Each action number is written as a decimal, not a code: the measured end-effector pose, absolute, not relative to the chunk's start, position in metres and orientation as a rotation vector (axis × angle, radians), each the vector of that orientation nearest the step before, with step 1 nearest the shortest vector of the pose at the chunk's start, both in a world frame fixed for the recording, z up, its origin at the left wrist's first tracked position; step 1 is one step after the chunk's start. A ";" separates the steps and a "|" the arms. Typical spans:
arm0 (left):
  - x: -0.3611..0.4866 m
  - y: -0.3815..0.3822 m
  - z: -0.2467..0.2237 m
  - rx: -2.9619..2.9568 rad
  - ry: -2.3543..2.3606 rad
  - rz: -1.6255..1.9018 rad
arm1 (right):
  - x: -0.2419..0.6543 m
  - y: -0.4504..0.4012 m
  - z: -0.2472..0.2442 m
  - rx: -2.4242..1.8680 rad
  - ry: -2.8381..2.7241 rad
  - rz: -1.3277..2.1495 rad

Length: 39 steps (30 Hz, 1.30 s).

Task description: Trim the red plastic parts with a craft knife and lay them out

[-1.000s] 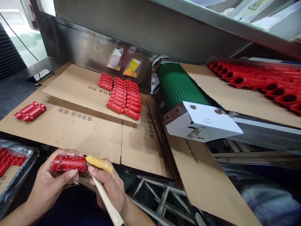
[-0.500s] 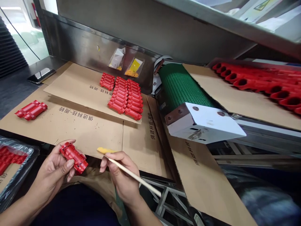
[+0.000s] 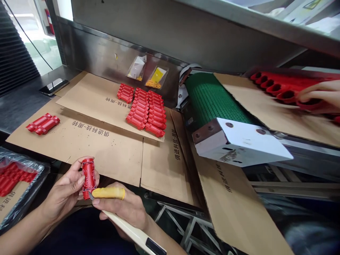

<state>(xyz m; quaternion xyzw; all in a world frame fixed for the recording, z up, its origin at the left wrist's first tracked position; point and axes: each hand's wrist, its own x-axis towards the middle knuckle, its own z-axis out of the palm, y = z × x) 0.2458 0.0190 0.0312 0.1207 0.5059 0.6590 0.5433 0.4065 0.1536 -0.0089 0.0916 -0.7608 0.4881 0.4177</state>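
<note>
My left hand (image 3: 69, 184) is closed around a red plastic tubular part (image 3: 88, 177), held nearly upright with its slotted face toward me. My right hand (image 3: 127, 207), with a yellow finger cot (image 3: 108, 193) on the index finger, grips a knife with a long cream handle (image 3: 127, 226). Its short grey blade meets the lower end of the red part; whether it cuts in I cannot tell. Beyond my hands, two similar red parts (image 3: 43, 124) lie at the left of the cardboard (image 3: 117, 156), and several more stand in rows (image 3: 146, 109) on a raised cardboard sheet.
A bin (image 3: 44, 180) lined with dark plastic holds red parts at the left. A green conveyor belt (image 3: 212, 99) with a white end bracket (image 3: 244, 141) stands to the right. Another person's hand (image 3: 324, 94) touches red tubes there. A phone (image 3: 54, 86) lies at the back left.
My right hand has moved left and brought the knife's blade to the red part. My left hand has turned the part more upright. Another person's hand has appeared at the right.
</note>
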 end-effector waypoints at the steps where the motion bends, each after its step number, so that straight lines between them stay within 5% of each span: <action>1: 0.246 0.019 0.031 0.284 1.207 1.564 | 0.406 0.154 -0.009 0.228 -1.909 1.220; 21: 0.246 0.019 0.022 0.253 1.157 1.530 | 0.405 0.159 0.005 0.293 -2.198 0.993; 31: 0.245 0.017 0.026 0.309 1.190 1.579 | 0.420 0.155 -0.005 -0.232 -1.617 1.458; 39: 0.266 0.015 0.024 0.433 1.464 1.682 | 0.393 0.137 -0.006 -0.157 -1.754 1.211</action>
